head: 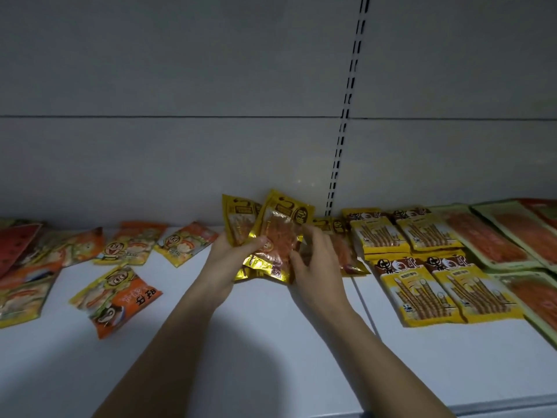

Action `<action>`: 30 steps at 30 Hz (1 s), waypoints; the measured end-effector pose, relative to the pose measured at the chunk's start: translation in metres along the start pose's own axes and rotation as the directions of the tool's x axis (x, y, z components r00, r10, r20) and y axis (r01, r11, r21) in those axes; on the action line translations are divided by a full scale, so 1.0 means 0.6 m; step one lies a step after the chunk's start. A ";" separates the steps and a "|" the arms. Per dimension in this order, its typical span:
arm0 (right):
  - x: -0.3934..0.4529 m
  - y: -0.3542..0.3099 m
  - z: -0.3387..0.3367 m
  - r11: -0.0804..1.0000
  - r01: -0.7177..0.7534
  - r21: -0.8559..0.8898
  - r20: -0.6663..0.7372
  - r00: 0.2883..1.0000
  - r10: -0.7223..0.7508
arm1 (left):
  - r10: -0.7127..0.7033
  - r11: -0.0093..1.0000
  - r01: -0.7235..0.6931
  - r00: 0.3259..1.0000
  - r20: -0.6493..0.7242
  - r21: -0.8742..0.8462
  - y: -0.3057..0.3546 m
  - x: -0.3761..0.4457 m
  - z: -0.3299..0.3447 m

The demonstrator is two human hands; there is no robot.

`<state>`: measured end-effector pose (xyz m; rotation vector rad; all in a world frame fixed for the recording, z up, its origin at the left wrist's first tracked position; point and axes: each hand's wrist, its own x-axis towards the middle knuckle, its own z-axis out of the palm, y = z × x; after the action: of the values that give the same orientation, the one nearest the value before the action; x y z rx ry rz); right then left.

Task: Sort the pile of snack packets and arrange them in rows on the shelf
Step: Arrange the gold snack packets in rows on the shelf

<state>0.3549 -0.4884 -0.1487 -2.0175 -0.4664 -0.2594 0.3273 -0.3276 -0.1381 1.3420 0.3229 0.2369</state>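
Observation:
Both my hands hold a small stack of gold foil snack packets (278, 233) with orange contents, tilted up near the back of the white shelf (241, 342). My left hand (232, 257) grips the stack's left side with the thumb on top. My right hand (316, 260) clasps its right edge. A similar gold packet (346, 251) lies flat just right of them, partly hidden by my right hand. Yellow stick-snack packets (422, 260) lie in two neat rows to the right. Orange cartoon-face packets (120, 267) lie scattered on the left.
Green-edged packets with orange contents (506, 236) fill the far right. A loose pile of red and orange packets (21, 267) sits at the far left. The grey back panel (211, 131) carries a slotted upright (343, 131). The shelf's front edge (482, 405) runs at lower right.

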 end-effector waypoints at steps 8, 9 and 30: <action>0.017 -0.020 0.012 0.997 -0.039 -0.071 0.080 0.996 0.045 | 0.058 0.996 -0.052 0.994 -0.087 0.075 0.004 0.007 -0.036; 0.015 -0.023 0.016 0.997 -0.040 -0.064 0.119 0.992 0.048 | 0.063 0.994 -0.056 0.995 -0.073 0.095 0.003 0.005 -0.031; -0.009 -0.035 -0.001 0.998 0.059 -0.026 0.028 0.998 -0.059 | -0.027 0.991 0.013 0.994 -0.106 -0.130 0.024 -0.024 -0.013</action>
<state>0.3406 -0.4813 -0.1336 -2.0375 -0.5429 -0.2761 0.3115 -0.3227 -0.1241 1.1995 0.4049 0.3086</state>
